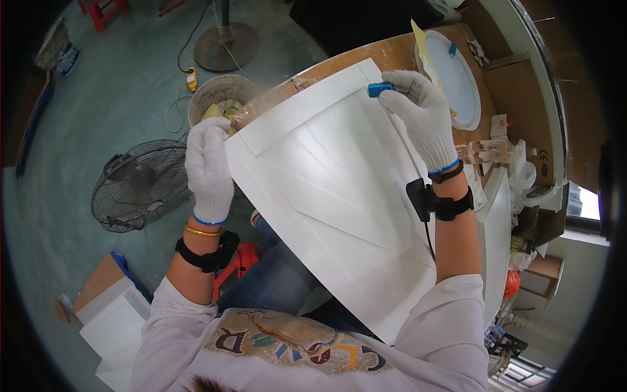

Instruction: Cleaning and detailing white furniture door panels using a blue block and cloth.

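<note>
A large white panel with a raised border strip, like a cabinet door, lies tilted across my lap and the edge of the cardboard-covered table. My left hand, in a white knit glove, is closed on the panel's left corner. My right hand, gloved the same way, pinches a small blue block between thumb and fingers. That block sits at the panel's far right corner, against or just above the border; contact is hard to tell.
A round white lid and a yellow sheet lie at the far right, near a clear plastic bottle. A bucket and a black floor fan stand at left. White panels lean at lower left.
</note>
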The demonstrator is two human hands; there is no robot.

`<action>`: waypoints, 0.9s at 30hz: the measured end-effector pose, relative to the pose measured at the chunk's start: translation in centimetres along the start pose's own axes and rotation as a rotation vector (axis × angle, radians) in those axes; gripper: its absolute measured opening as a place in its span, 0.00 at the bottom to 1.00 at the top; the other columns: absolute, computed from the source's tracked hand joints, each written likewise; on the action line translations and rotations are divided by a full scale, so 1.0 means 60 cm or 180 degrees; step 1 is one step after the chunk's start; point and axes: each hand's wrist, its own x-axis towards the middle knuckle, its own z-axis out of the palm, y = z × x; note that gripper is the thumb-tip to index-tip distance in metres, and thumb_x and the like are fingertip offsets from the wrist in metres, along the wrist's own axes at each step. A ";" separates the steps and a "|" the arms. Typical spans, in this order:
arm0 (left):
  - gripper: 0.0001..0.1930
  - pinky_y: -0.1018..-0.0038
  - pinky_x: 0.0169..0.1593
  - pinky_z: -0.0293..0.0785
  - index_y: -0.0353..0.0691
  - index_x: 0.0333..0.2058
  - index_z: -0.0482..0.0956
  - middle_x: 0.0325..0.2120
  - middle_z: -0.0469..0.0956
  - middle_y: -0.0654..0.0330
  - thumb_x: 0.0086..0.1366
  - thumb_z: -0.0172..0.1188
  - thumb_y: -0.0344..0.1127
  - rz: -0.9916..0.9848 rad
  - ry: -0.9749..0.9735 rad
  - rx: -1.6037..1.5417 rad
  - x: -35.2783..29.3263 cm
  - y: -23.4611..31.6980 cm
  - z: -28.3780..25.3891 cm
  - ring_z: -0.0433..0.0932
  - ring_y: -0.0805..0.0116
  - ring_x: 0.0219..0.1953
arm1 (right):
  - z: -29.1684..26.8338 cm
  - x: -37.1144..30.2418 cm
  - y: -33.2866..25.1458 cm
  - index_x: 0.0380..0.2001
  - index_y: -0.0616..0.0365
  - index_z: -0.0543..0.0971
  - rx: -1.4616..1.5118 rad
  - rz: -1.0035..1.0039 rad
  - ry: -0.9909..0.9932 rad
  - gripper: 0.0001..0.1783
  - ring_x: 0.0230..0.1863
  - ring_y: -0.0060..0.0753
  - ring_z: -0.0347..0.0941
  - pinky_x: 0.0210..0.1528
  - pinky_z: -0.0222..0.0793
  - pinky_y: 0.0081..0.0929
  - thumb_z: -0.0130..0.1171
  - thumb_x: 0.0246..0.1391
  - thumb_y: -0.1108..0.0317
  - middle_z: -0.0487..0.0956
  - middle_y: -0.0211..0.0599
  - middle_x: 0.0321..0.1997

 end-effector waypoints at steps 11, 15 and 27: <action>0.10 0.78 0.48 0.67 0.34 0.41 0.73 0.37 0.74 0.61 0.71 0.43 0.30 -0.0077 -0.0022 0.0159 0.000 0.006 -0.001 0.71 0.75 0.40 | -0.019 0.136 0.023 0.46 0.56 0.81 -0.1693 -0.0564 0.0021 0.19 0.42 0.33 0.79 0.48 0.75 0.25 0.61 0.51 0.62 0.83 0.38 0.43; 0.10 0.79 0.46 0.67 0.34 0.41 0.73 0.37 0.74 0.61 0.71 0.43 0.30 -0.0127 -0.0036 0.0127 0.001 0.010 0.000 0.70 0.77 0.38 | -0.011 0.162 0.028 0.45 0.53 0.83 -0.1915 -0.0776 -0.0153 0.17 0.42 0.35 0.79 0.48 0.74 0.27 0.60 0.51 0.62 0.83 0.38 0.43; 0.09 0.80 0.45 0.66 0.34 0.41 0.73 0.36 0.73 0.62 0.71 0.44 0.30 -0.0095 -0.0017 0.0001 0.001 0.004 -0.001 0.68 0.79 0.37 | 0.001 0.167 0.008 0.44 0.53 0.83 -0.2075 -0.0480 -0.0283 0.16 0.41 0.34 0.78 0.48 0.75 0.25 0.62 0.51 0.65 0.83 0.39 0.41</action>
